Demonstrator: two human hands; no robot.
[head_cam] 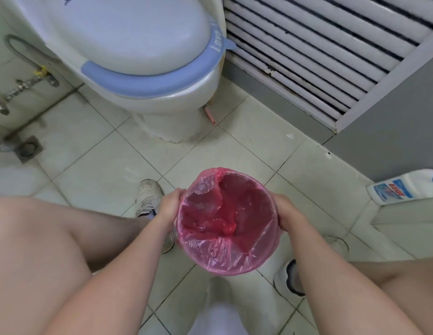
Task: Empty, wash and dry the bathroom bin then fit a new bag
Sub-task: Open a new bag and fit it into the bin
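Observation:
A small round bin stands on the tiled floor between my feet, seen from above. A thin pink plastic bag lines it, folded out over the rim and bunched at the bottom. My left hand grips the bag-covered rim on the left side. On the right side my right hand grips the same rim. The bin's own wall is almost fully hidden under the bag.
A white toilet with a closed lid and blue seat pad stands ahead. A slatted white door is at the right. A white cleaner bottle lies on the floor at right. A floor drain and pipes sit at left.

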